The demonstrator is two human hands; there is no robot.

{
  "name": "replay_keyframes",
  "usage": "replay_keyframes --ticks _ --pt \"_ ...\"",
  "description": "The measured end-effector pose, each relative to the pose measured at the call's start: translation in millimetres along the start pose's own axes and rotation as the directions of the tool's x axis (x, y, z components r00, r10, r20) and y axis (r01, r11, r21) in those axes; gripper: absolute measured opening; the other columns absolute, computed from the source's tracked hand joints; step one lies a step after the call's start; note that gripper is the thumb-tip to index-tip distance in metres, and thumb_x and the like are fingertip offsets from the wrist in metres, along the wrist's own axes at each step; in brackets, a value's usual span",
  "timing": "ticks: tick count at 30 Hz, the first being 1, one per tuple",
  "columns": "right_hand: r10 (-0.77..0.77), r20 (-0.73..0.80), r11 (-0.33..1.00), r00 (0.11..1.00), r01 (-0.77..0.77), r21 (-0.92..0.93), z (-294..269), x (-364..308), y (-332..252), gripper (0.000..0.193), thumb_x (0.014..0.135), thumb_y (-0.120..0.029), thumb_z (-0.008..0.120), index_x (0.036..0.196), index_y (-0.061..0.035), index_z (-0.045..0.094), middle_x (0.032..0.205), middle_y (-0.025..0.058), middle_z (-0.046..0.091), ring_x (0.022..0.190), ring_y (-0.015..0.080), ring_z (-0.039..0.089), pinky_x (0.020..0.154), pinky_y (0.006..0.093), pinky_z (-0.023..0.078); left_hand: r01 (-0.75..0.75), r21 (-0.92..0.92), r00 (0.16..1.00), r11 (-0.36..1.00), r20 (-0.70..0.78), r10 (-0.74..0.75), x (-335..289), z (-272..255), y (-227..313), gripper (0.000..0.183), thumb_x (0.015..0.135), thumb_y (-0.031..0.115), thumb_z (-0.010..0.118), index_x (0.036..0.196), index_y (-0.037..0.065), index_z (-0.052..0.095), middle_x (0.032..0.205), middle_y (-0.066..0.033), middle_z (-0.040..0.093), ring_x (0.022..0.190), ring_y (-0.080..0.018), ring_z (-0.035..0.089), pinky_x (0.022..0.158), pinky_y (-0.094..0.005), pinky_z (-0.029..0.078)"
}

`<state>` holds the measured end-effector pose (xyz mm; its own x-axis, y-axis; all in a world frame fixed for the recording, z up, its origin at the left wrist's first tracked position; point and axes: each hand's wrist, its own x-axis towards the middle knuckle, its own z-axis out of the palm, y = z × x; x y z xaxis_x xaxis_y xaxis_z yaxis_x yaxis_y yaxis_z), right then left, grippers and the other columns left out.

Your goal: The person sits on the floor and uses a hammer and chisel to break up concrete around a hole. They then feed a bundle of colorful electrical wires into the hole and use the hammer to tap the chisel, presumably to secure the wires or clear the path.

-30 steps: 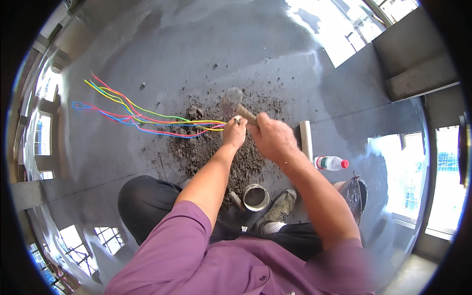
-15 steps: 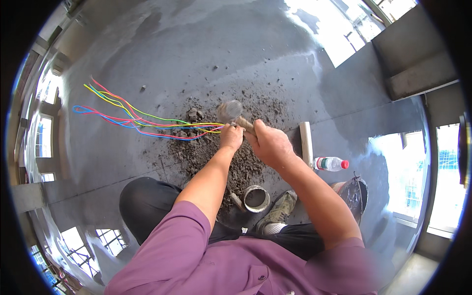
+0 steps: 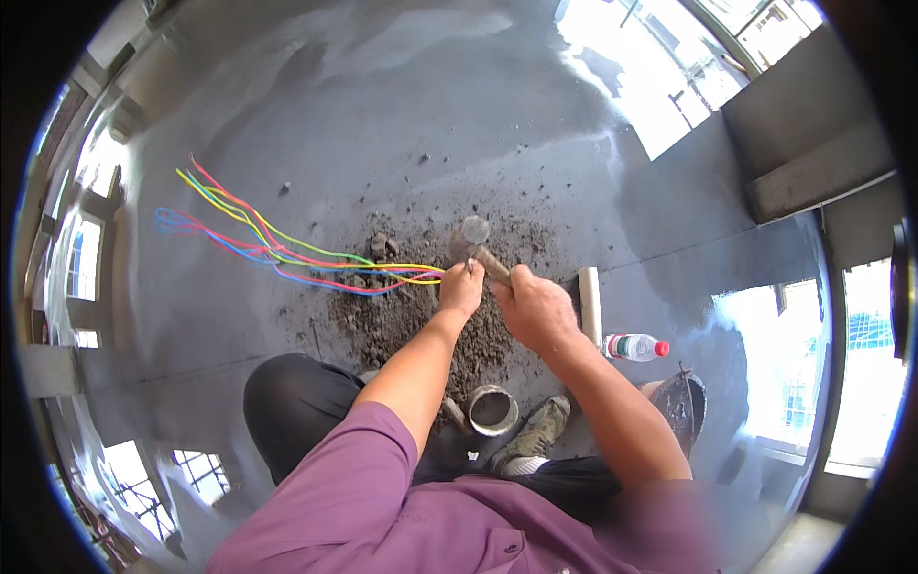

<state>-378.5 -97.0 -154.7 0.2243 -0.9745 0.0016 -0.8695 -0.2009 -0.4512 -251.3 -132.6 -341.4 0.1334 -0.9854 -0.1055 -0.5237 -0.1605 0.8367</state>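
Note:
My right hand (image 3: 541,311) is closed round the wooden handle of a hammer (image 3: 493,269). Its dusty, blurred grey head (image 3: 469,235) hangs just above my left fist. The fingers of my left hand (image 3: 461,289) are wrapped round a metal rod like a chisel (image 3: 469,266), of which only the top end shows. Beside that fist, a bundle of red, yellow, green and blue wires (image 3: 325,263) runs off to the left over broken concrete rubble (image 3: 402,325). The rod's lower end is hidden by my hand.
Near my shoe (image 3: 535,435) stands a short round pipe or cup (image 3: 493,410), with a stick-like piece beside it. To the right are a pale tube-like bar (image 3: 590,306), a clear bottle with a red cap (image 3: 636,346) and a bucket (image 3: 681,407). Grey floor (image 3: 382,115) extends beyond.
The whole view has shifted, so the scene sits lower in the picture. The hammer head has moved slightly right, closer over my left fist. Both hands keep their grips.

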Motion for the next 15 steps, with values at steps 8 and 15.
replay_keyframes --ticks 8,15 --pt "0.175 0.122 0.982 0.977 -0.165 -0.091 10.4 7.8 9.9 0.037 0.097 -0.038 0.056 0.091 -0.0023 0.053 0.071 0.022 0.063 0.072 0.0439 0.064 0.066 0.0542 0.049 -0.11 0.122 0.993 0.986 0.051 0.104 16.0 7.4 -31.5 0.036 0.093 0.036 0.057 0.094 0.002 0.069 0.087 -0.0265 0.067 0.089 -0.0458 0.064 0.076 -0.0507 0.051" --pt "0.299 0.064 0.954 0.952 -0.301 0.018 16.1 0.6 42.1 0.04 0.097 -0.04 0.055 0.09 0.0 0.057 0.079 0.0253 0.066 0.082 0.0448 0.065 0.074 0.0534 0.05 0.308 -0.335 0.948 0.891 0.034 -0.315 9.3 -17.7 -60.7 0.046 0.096 0.043 0.06 0.077 0.001 0.064 0.067 -0.0113 0.066 0.065 -0.028 0.067 0.063 -0.0398 0.05"
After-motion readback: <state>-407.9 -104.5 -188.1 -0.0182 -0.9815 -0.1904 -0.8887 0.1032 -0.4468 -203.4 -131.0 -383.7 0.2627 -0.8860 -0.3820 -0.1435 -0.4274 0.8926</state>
